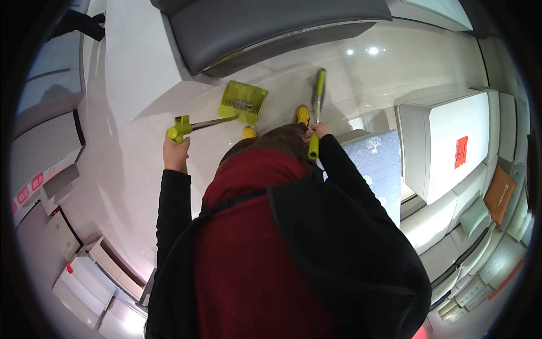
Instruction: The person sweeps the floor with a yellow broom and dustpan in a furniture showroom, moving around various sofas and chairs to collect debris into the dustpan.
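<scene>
A long-handled green dustpan (250, 91) rests on the tiled floor, with some grey debris (243, 104) inside it next to a row of comb-like teeth. Its metal pole (214, 123) runs up to a green grip, and my left hand (173, 154) is closed around that grip. On the other side, my right hand (319, 129) holds the pole of a broom (320, 84) just below its green end. The broom's green head is slightly blurred, and its bristles are hard to make out. My yellow shoes (302, 114) show between the two tools.
A dark grey upholstered bed or sofa base (271, 34) stands ahead, with a white cabinet-like block (139, 55) to its left. At my right are a blue quilted mattress piece (374, 165) and a white table (459, 144) bearing a red card. Another person's dark-clothed leg (80, 25) appears far left.
</scene>
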